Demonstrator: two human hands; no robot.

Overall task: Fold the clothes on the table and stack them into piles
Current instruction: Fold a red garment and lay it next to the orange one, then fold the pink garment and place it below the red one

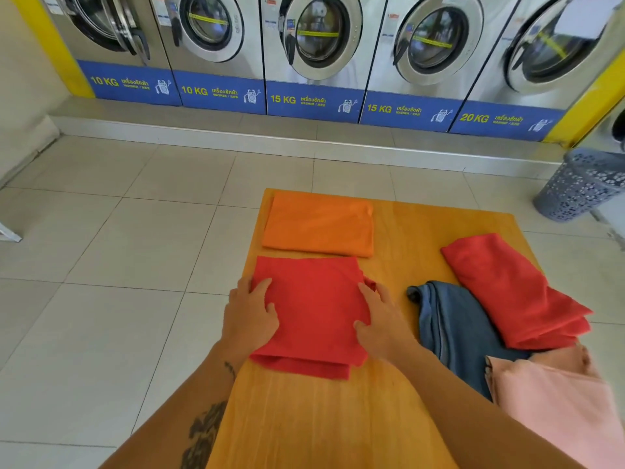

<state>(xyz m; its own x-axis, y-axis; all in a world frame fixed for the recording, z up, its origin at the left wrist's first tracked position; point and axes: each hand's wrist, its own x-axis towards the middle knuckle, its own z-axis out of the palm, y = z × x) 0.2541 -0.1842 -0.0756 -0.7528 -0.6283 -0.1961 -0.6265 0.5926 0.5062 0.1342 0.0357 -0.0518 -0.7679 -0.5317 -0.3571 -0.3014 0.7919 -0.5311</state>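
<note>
A folded red garment [314, 309] lies on the left half of the yellow wooden table [406, 231]. My left hand [250, 313] rests on its left edge and my right hand [382, 319] on its right edge; whether the fingers pinch the cloth or only press it flat is unclear. Just beyond it lies a folded orange garment [318, 225]. On the right side sit a loosely folded second red garment [514, 292], a crumpled blue garment [453, 330] partly under it, and a pink garment [558, 401] at the near right corner.
A grey perforated laundry basket [581, 184] stands on the tiled floor to the far right of the table. A row of front-loading washing machines [314, 45] lines the far wall behind a low step. White floor tiles [118, 265] lie left of the table.
</note>
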